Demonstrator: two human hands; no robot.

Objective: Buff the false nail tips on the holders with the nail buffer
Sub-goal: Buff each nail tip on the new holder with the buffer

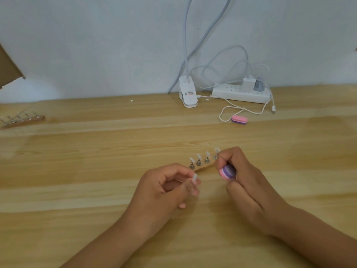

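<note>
Head view: a wide wooden counter [96, 151] meets a pale wall, with bare board open all round the hands and a power strip [241, 92] at its back edge. Mid-counter, a holder strip [203, 167] runs diagonally, its false nail tips [199, 157] pointing up. The right hand [245, 182] has its grip clamped on a nail buffer [228, 172]; the left hand [166, 188] pinches one nail tip [194, 178].
</note>
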